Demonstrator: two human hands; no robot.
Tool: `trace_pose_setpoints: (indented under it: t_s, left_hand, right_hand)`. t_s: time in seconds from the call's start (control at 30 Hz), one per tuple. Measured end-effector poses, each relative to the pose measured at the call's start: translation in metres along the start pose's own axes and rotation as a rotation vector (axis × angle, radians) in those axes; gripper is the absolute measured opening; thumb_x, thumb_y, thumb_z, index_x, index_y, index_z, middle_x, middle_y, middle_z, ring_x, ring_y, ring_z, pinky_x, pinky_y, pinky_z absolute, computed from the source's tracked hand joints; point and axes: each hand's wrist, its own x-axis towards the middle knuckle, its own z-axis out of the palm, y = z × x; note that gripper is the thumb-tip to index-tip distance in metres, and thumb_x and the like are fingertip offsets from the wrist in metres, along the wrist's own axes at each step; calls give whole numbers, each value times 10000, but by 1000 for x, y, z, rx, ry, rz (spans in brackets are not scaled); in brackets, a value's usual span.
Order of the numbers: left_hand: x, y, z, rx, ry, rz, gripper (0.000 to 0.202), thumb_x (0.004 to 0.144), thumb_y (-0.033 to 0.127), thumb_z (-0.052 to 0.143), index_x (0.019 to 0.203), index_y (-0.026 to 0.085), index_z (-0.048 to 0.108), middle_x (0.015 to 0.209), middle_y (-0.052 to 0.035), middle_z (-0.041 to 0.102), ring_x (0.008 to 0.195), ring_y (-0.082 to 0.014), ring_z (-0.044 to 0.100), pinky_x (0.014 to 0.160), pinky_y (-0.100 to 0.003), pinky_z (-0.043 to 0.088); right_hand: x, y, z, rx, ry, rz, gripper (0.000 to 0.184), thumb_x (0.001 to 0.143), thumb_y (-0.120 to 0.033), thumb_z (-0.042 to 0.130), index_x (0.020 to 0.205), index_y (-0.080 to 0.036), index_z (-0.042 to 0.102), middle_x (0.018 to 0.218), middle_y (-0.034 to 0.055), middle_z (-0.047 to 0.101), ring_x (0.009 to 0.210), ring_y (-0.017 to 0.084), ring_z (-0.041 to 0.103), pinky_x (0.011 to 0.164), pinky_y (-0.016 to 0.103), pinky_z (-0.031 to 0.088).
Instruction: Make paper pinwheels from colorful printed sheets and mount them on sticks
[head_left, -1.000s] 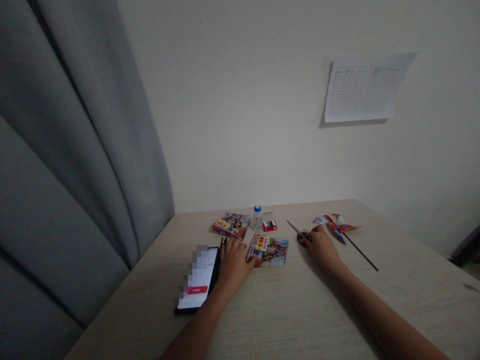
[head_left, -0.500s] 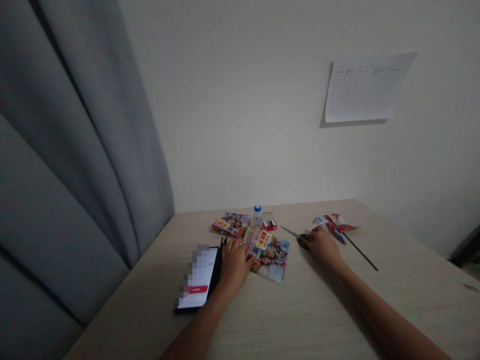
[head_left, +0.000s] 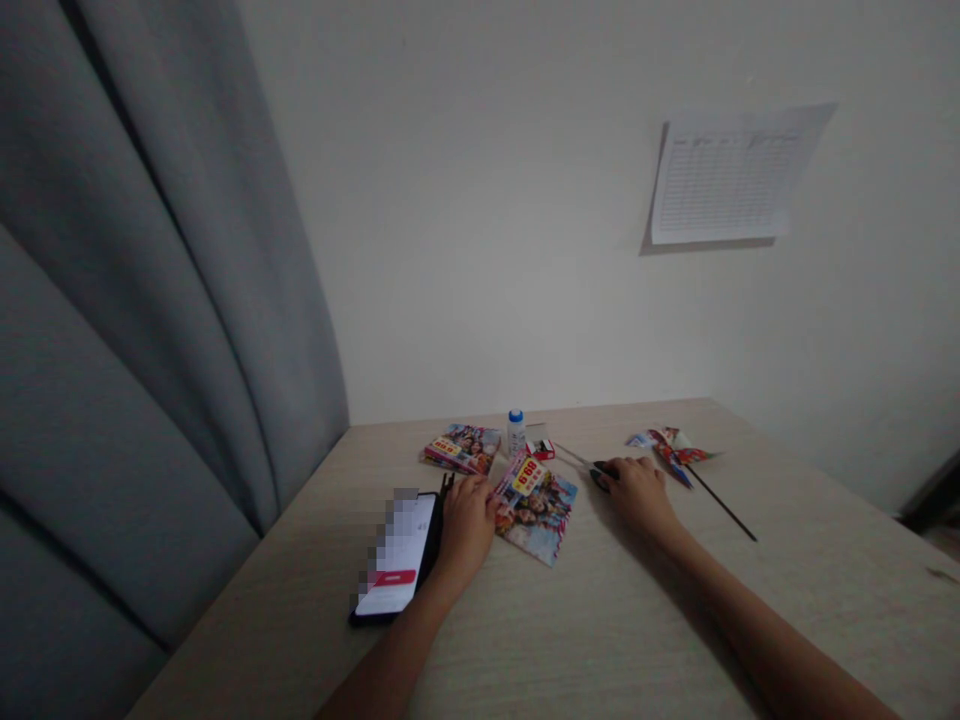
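My left hand [head_left: 466, 523] grips the left edge of a colourful printed sheet [head_left: 537, 505] and holds that edge raised off the wooden table [head_left: 585, 630]. My right hand [head_left: 636, 492] is closed over the black handles of a pair of scissors [head_left: 589, 465], whose blades point left towards the sheet. Just left of my left hand lies a phone [head_left: 397, 556] with its screen lit, and thin black sticks [head_left: 446, 486] show beside it.
Behind the sheet lie a stack of printed paper [head_left: 463, 448], a small white bottle with a blue cap [head_left: 515, 432] and a small red box [head_left: 540, 449]. A paper pinwheel on a dark stick [head_left: 679, 452] lies at the right. A grey curtain [head_left: 150, 300] hangs at the left.
The printed sheet lay flat a second ago; its left edge is now lifted and turned by my left hand. My right hand has slid the scissors a little to the left.
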Motion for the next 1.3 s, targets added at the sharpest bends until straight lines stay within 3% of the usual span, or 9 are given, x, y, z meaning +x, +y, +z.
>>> trace_pose_setpoints:
  t_s: [0.2, 0.47, 0.7, 0.9, 1.0, 1.13, 1.3]
  left_hand:
    - [1, 4, -6, -10, 3, -21, 119, 856, 156, 633, 918, 165, 735, 1177, -111, 664, 1148, -265, 550, 1014, -413, 400]
    - [1, 7, -8, -27, -25, -55, 63, 841, 179, 673, 850, 190, 735, 1205, -83, 643, 1174, -255, 513, 1029, -415, 353]
    - [1, 8, -5, -42, -14, -45, 53, 836, 184, 685, 836, 192, 737, 1209, -73, 648, 1186, -254, 508, 1048, -426, 334]
    - [3, 5, 0, -86, 38, -3, 60, 827, 158, 682, 806, 192, 727, 1150, -70, 664, 1151, -240, 536, 1035, -415, 370]
    - [3, 4, 3, -115, 67, 39, 94, 820, 159, 685, 895, 200, 723, 1122, -63, 667, 1122, -235, 554, 1016, -391, 404]
    - [0, 5, 1, -127, 149, 13, 321, 817, 222, 699, 1132, 200, 638, 1138, -73, 655, 1119, -257, 565, 997, -406, 433]
    - [-2, 8, -6, -196, 198, -92, 261, 830, 235, 674, 1070, 189, 581, 1091, -75, 650, 1022, -234, 616, 891, -363, 486]
  right_hand:
    - [-1, -6, 1, 160, -37, 9, 343, 822, -381, 632, 1120, -242, 728, 1091, 105, 721, 1092, 346, 531, 872, 441, 376]
    - [0, -5, 3, 374, 43, -69, 284, 779, -291, 670, 1044, -246, 763, 1040, 86, 713, 1054, 269, 592, 967, 417, 384]
    - [-9, -21, 6, 426, 4, -186, 265, 750, -236, 688, 1009, -227, 745, 1091, 86, 685, 1102, 261, 580, 1021, 414, 350]
    - [-9, -21, 10, 388, -14, -231, 251, 729, -195, 654, 971, -214, 720, 1059, 78, 706, 1076, 250, 596, 1030, 426, 332]
    - [-8, -20, 10, 399, 0, -258, 223, 748, -203, 619, 952, -202, 708, 1033, 75, 714, 1058, 239, 609, 1037, 423, 332]
    - [-6, -18, 12, 441, 46, -233, 212, 760, -247, 598, 941, -208, 703, 997, 66, 722, 1029, 241, 618, 1024, 428, 362]
    - [6, -5, 15, 592, 72, -154, 256, 719, -272, 596, 935, -199, 711, 978, 80, 732, 968, 243, 643, 963, 401, 448]
